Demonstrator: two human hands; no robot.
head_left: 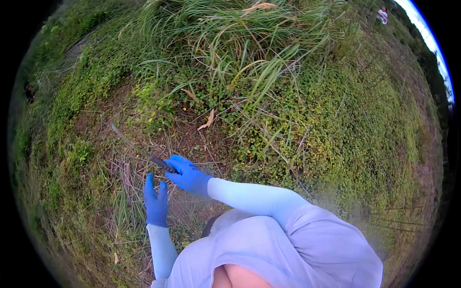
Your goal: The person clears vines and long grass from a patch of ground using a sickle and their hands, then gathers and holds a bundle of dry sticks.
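My right hand (188, 174), in a blue work glove, grips the dark handle of a sickle (162, 164). Its thin curved blade (124, 138) reaches up and left over the ground. My left hand (156, 203), gloved in the same blue, is just below the handle and apart from it. The left fingers are spread and nothing shows between them. Beneath the left hand lies a heap of cut grass and dry stalks (128, 194). Ahead of both hands is a patch of bare reddish soil (187, 131) strewn with stalks.
A large clump of tall grass (230, 39) leans over the far side. Low leafy ground cover (335, 136) spreads to the right. One person (382, 16) is far off at upper right; a dark figure (29, 91), hard to make out, is at the left rim.
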